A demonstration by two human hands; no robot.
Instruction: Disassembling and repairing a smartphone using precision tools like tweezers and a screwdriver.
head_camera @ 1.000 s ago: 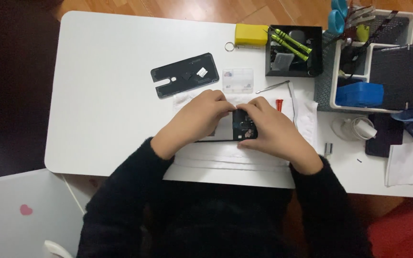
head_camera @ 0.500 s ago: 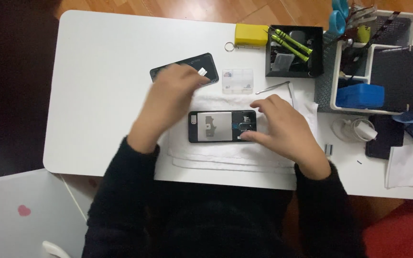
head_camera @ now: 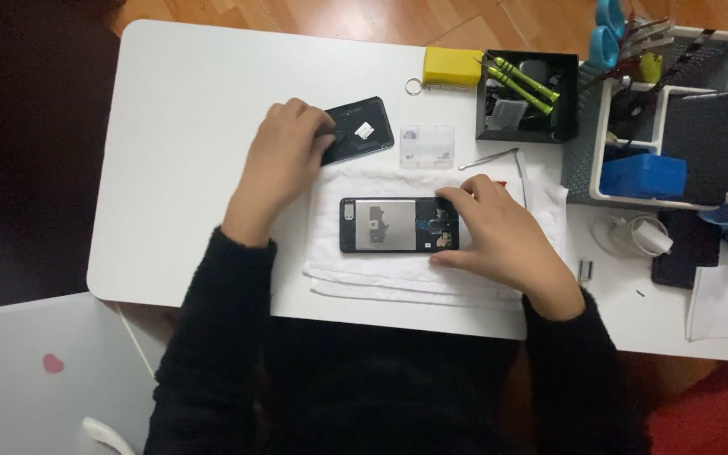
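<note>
An opened black phone, its back off and its metal plate and inner parts showing, lies on a folded white towel. My right hand grips the phone's right end, with a finger on the top edge and the thumb at the lower edge. My left hand is stretched out to the upper left. Its fingers are curled onto the left end of a black back cover that lies on the white table just past the towel.
A small clear plastic box and tweezers lie behind the towel. Further back are a yellow box, a black tray with green screwdrivers, and a grey organizer with a blue box. Dark items and paper sit at right.
Both hands were together on the phone. My left hand has since left it and reached up-left onto the back cover. My right hand stays at the phone's right end.
</note>
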